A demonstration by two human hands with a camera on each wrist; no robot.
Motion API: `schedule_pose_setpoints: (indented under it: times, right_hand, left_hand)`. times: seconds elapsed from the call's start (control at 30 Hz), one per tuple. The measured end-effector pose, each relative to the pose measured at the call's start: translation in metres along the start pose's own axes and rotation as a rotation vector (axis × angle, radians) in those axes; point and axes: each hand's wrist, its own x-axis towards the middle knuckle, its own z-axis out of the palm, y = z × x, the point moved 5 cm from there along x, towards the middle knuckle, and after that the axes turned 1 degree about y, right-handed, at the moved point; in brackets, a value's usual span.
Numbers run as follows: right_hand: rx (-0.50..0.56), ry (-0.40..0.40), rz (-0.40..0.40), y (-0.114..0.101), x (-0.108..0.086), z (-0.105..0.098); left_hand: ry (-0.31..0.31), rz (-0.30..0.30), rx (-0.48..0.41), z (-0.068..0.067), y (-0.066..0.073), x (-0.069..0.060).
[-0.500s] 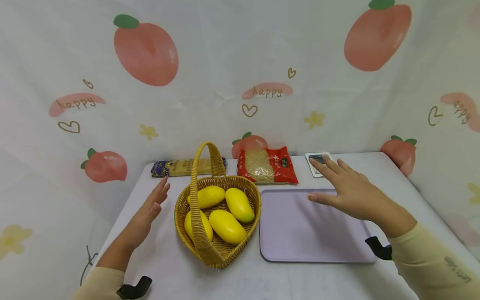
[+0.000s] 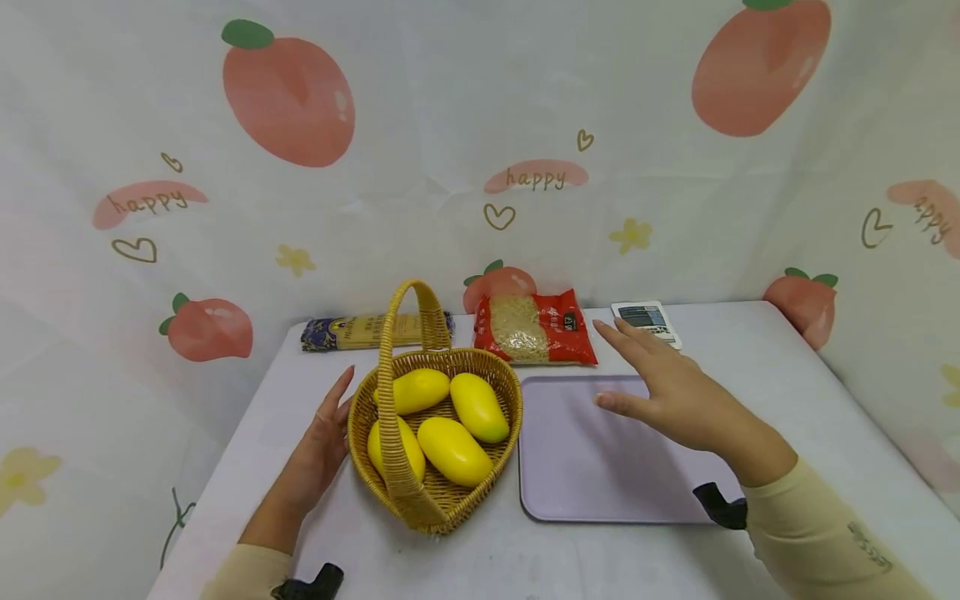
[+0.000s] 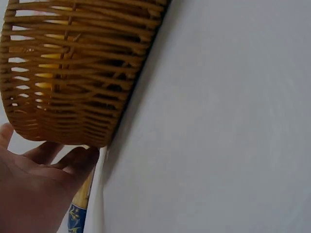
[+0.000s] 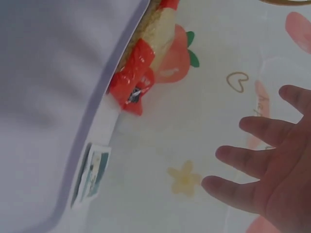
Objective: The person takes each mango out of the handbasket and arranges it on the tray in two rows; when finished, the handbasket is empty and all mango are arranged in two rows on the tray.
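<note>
A heart-shaped wicker basket (image 2: 501,368) with a tall handle holds several yellow mangoes (image 2: 453,451). My left hand (image 2: 318,457) is at the basket's left side; in the left wrist view the fingertips of that hand (image 3: 41,187) meet the lower part of the woven wall (image 3: 73,97), not curled round it. Above the lilac tray (image 2: 577,467) my right hand (image 2: 686,404) hovers with fingers spread, holding nothing. The right wrist view also shows that hand (image 4: 272,160) with its fingers apart, away from the tray (image 4: 43,107).
Along the back lie a blue and yellow noodle packet (image 2: 367,332), a red bag of grain (image 2: 534,328) and a small white card with dark print (image 2: 647,323). Behind them hangs a fruit-patterned curtain (image 2: 420,192). The tray stands just right of the basket.
My left hand has moved right, up to the basket's side. My right hand has shifted left above the tray, uncovering more of the white card. The basket has stayed in place.
</note>
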Motion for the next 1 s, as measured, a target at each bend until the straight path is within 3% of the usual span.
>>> schedule_pose_setpoints:
  times: [0.3, 0.6, 0.87, 1.0]
  right_hand:
    - [0.198, 0.064, -0.105, -0.013, 0.008, 0.005]
    - [0.359, 0.105, -0.196, -0.027, 0.017, 0.010]
    - [0.488, 0.131, -0.252, -0.040, 0.027, 0.012]
    - [0.625, 0.127, -0.302, -0.046, 0.031, 0.017]
  left_hand:
    - [-0.025, -0.009, -0.046, 0.007, -0.013, -0.002]
    - [-0.017, -0.098, -0.106, 0.005, -0.028, -0.004]
    - [0.013, -0.147, -0.090, 0.005, -0.031, -0.004]
    - [0.002, -0.141, -0.082, 0.005, -0.030, -0.003]
